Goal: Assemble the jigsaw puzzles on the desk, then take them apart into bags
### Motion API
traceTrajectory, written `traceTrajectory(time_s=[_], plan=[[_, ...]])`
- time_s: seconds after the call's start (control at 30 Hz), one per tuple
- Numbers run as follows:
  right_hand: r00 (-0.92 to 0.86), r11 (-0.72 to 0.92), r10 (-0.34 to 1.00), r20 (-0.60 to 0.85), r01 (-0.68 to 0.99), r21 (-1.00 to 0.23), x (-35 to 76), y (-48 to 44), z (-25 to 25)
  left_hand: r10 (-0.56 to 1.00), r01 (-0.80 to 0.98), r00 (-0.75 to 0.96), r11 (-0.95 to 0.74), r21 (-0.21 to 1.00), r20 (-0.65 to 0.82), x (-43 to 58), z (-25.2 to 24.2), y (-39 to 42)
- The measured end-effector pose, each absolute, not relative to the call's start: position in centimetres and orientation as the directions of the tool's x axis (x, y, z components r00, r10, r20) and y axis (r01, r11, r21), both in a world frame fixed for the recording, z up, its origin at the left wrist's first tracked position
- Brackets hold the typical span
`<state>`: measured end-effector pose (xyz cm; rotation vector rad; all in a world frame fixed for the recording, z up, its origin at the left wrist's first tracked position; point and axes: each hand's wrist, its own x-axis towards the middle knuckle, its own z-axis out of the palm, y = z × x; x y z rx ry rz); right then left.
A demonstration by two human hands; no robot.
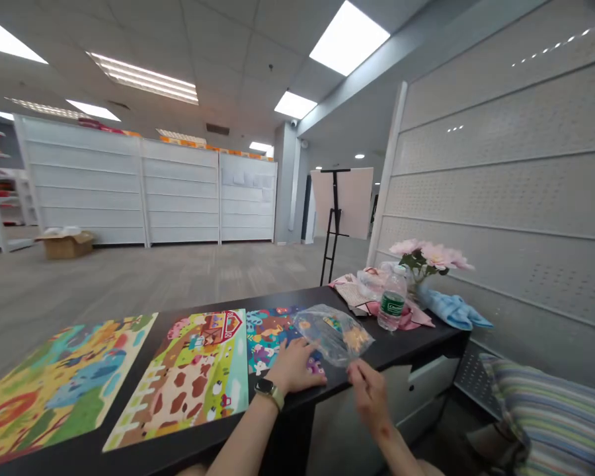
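Three printed picture puzzle boards lie side by side on a dark table (406, 347): a colourful abstract one (64, 387), a farm scene with a red barn (188, 377), and a busy cartoon one (270, 337). My left hand (295, 367), wearing a wristwatch, rests flat on the cartoon board beside a clear plastic bag of puzzle pieces (332, 334). My right hand (369, 393) hangs over the table's front edge, its fingers curled at the bag's lower corner. I cannot tell whether those fingers grip the bag.
Behind the bag stand a water bottle (391, 303), crumpled pink-and-white wrappings (359, 294), pink flowers in a vase (426, 258) and a blue cloth (451, 309). A perforated wall panel (500, 198) runs along the right, above a striped cushion (550, 416).
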<state>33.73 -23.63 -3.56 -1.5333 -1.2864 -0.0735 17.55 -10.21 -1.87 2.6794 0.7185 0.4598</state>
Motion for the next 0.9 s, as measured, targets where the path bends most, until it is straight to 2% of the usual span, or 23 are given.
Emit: traceTrajectory(time_s=[0.1, 0.17, 0.4, 0.6, 0.77, 0.9], plan=[[0.255, 0.187, 0.780, 0.571, 0.777, -0.602, 32.1, -23.1, -3.7, 0.515, 0.404, 0.824, -0.826, 0.393, 0.236, 17.5, -1.9, -10.1], [0.223, 0.174, 0.808, 0.545, 0.794, -0.582, 32.5, -21.3, -3.6, 0.516, 0.401, 0.824, -0.822, 0.404, 0.234, 17.4, -2.1, -10.1], [0.380, 0.079, 0.698, 0.607, 0.801, -0.593, 39.4, -13.8, -1.8, 0.475, 0.361, 0.855, -0.832, 0.421, 0.206, 17.3, -2.4, -8.4], [0.433, 0.047, 0.718, 0.546, 0.751, -0.658, 42.3, -11.2, -4.0, 0.401, 0.326, 0.893, -0.889, 0.322, 0.204, 18.2, -0.5, -9.5], [0.334, 0.060, 0.825, 0.456, 0.750, -0.658, 39.6, -13.8, -6.2, 0.584, 0.483, 0.771, -0.796, 0.366, 0.253, 19.1, -0.9, -8.9], [0.195, 0.106, 0.884, 0.424, 0.801, -0.590, 38.0, -16.1, -6.0, 0.727, 0.595, 0.597, -0.685, 0.420, 0.340, 18.6, -1.7, -6.8]])
